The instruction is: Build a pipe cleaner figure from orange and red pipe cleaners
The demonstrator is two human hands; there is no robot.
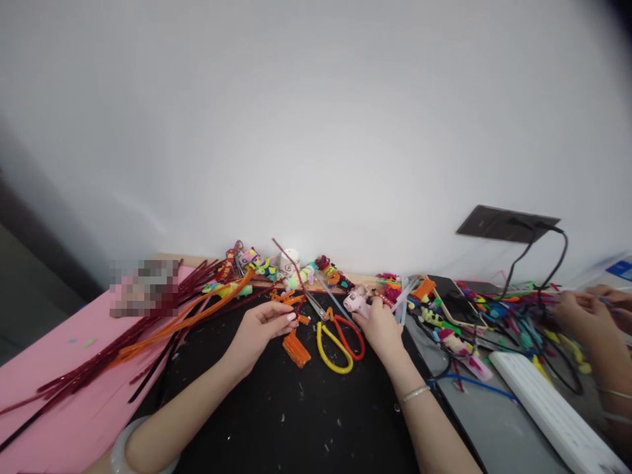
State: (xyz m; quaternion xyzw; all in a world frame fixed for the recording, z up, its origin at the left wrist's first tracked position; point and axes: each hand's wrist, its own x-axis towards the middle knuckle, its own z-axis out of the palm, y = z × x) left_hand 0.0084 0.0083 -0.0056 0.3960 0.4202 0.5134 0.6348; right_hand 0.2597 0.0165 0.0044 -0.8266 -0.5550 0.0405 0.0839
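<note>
My left hand [269,322] is closed in a pinch on a dark red pipe cleaner [290,260], whose long end sticks up and to the left. Just below those fingertips is a folded bundle of orange pipe cleaner [296,350]; whether it is joined to the red one I cannot tell. My right hand [381,326] is wrapped round a small pale pink glue gun [353,302], its handle largely hidden by the fingers. Between both hands lie scissors [336,345] with one yellow and one red handle, blades pointing away from me.
Long red pipe cleaners [93,359] and orange ones [182,322] lie across the pink surface [44,408] at left. Finished trinkets line the wall. At right are a phone [454,301], a white power strip [548,408], cables and another person's hands [587,316].
</note>
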